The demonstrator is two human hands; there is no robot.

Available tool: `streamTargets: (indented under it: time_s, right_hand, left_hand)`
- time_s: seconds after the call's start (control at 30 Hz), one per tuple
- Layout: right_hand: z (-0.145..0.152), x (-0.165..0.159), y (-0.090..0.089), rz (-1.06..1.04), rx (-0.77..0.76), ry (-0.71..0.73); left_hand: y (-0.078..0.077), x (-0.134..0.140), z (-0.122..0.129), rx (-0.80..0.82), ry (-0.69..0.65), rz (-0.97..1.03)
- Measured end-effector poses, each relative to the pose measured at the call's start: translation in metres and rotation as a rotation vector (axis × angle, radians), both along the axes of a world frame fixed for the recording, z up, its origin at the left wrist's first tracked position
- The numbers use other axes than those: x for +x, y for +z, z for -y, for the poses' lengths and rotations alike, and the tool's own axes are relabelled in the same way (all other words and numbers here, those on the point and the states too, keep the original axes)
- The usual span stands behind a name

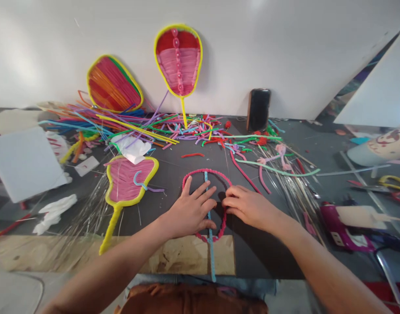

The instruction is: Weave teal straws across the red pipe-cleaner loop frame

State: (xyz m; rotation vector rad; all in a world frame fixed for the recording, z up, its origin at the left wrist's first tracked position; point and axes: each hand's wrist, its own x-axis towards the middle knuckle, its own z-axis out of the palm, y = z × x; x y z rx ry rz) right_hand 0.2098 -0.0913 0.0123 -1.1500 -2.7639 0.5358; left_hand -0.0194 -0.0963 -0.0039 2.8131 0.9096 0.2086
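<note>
A fan-shaped frame lies flat on the table in front of me. It has a twisted pink pipe-cleaner loop [217,172] and a light blue twisted stem [212,261] running down its middle and out below. My left hand [193,210] rests over the loop's left half and the stem, fingers spread. At the loop's right side my right hand [247,206] pinches the pink rim between thumb and fingers. Left of the frame lies a fan [131,179] with pink filling, a yellow rim and a yellow handle; a light blue and purple piece lies on it.
Behind are piled pipe cleaners [137,129], a yellow-rimmed fan [178,61] leaning on the wall, another fan [114,83] and a phone [259,110]. To the right lie a purple glue gun [345,226], scissors [392,185] and a cup [379,146]. A white board [16,161] is at left.
</note>
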Motion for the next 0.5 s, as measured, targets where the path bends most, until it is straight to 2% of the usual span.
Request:
streamTargets:
  time_s: [0.17,0.33,0.5]
  right_hand:
    - [0.011,0.014,-0.004,-0.134,0.089,-0.173]
    - [0.031,0.017,-0.006,-0.168,0.099,-0.372]
    - [0.037,0.008,-0.015,-0.164,0.155,-0.433]
  left_hand:
    - [-0.003,0.0,0.0,0.004,-0.007,0.015]
    - [-0.002,0.0,0.0,0.012,-0.01,0.018]
    - [0.0,0.0,0.0,0.042,-0.037,0.033]
